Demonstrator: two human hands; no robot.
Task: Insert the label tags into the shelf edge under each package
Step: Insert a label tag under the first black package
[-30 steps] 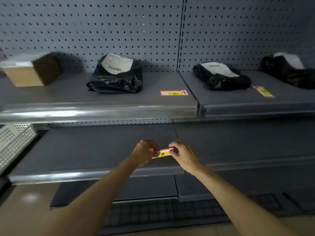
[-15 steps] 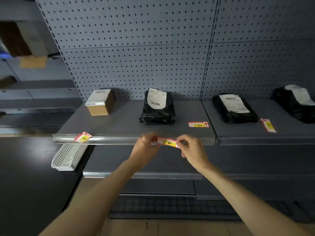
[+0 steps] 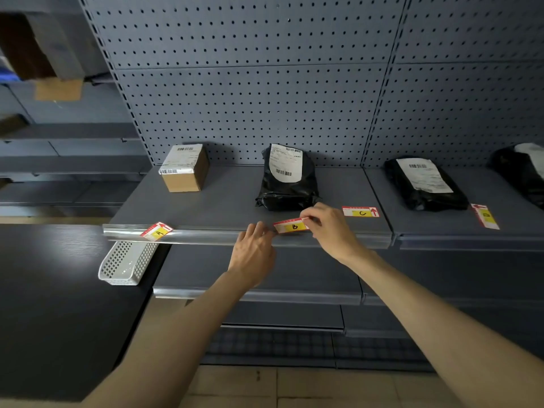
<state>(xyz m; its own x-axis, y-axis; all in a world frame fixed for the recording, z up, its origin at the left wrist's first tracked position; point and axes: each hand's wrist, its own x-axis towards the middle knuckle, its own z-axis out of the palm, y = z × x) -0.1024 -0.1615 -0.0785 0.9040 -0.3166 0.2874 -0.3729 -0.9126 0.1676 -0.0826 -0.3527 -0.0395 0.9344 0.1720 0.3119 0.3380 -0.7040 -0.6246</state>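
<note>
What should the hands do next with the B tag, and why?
Probably lower the B tag a little and press its bottom edge into the clear rail. Both hands pinch its ends, and it sits level just above the rail, in front of the black bag. It does not look seated yet.

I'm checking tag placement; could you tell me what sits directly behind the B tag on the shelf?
A black package with a white shipping label stands behind the B tag; the right hand covers the tag's right end.

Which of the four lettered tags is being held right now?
The red-and-yellow paper tag marked B, pinched between both hands; A, C and D lie loose on the shelf.
</note>
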